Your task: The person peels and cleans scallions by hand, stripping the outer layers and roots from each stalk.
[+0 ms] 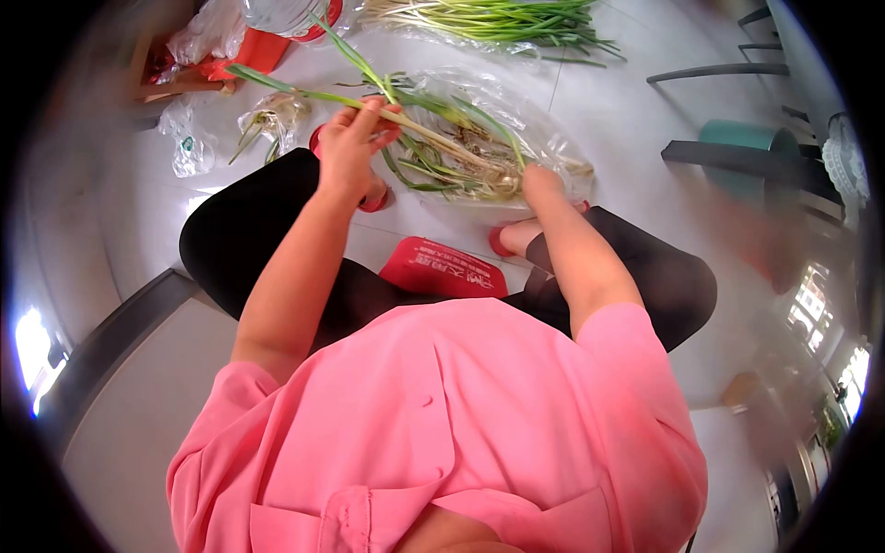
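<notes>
My left hand point(348, 147) is closed around a spring onion point(441, 143) partway along its stalk. The green leaves stick out past my fingers to the upper left, and the pale stem slants down toward the right. My right hand point(546, 187) is closed beside the root end, its fingertips mostly hidden. A thin green leaf meets its fingers, but I cannot tell what they grip. Under both hands lies a clear plastic bag point(553, 138) spread on the floor, with leaf trimmings point(419, 170) and roots on it.
A bunch of spring onions point(516, 20) lies on plastic at the far side. Small plastic bags point(187, 138) and a clear container point(281, 14) are at the upper left. A red printed item point(441, 269) sits between my legs. Chair legs point(719, 71) and a green bin point(747, 147) stand right.
</notes>
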Motion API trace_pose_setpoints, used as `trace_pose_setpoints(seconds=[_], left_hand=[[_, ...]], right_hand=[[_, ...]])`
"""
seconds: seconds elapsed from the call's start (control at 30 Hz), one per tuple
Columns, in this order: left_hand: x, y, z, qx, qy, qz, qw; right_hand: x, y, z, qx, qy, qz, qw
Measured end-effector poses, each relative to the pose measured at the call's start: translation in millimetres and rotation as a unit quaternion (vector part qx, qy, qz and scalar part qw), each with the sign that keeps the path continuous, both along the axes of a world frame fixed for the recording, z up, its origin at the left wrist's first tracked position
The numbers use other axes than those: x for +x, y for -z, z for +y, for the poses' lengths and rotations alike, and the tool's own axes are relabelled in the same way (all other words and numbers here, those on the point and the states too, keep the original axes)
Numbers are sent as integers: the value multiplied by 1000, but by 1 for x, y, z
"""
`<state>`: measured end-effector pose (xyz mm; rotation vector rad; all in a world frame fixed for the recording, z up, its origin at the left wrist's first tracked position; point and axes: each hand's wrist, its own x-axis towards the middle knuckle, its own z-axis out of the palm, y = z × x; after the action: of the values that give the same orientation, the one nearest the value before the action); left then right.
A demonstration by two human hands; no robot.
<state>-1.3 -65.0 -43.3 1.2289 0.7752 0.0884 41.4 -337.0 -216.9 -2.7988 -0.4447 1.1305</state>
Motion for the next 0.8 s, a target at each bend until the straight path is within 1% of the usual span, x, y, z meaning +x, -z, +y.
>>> trace_pose_setpoints(seconds=[0.03,0.1,0.13,0.23,0.3,0.37,0.4,0.47,0.53,0.6,0.63,0.7,0.73,0.8], left_hand=[[3,-14,3,17,-1,9,1000],[6,-21,16,16,17,1,1000],[9,-30,15,32,34,25,999],[10,-31,16,41,64,4,997],[9,-42,17,57,80,17,995],[9,-56,20,109,99,0,989],[10,-61,23,121,99,-2,988],[13,-60,35,131,114,-4,985],[16,-65,33,139,132,9,981],[16,-60,33,152,147,15,977],[17,-56,32,162,163,21,973],[18,-49,27,137,160,12,978],[18,-47,25,114,152,1,982],[18,-43,24,109,167,-6,980]], right_hand=[[0,0,-4,0,3,1,1000],[4,0,-9,-43,-7,4,999],[5,0,-10,-44,-5,2,999],[8,2,-15,-50,21,-9,998],[12,5,-21,-61,19,-18,998],[14,4,-26,-70,37,-11,997],[15,4,-28,-78,54,-4,996],[16,9,-32,-84,43,8,996],[18,1,-27,-90,31,19,995],[25,-14,-18,-58,5,95,994],[32,-28,-11,-60,8,96,994],[49,-58,5,-72,-78,115,988],[54,-68,12,-73,-78,116,987],[62,-82,21,28,-28,65,997]])
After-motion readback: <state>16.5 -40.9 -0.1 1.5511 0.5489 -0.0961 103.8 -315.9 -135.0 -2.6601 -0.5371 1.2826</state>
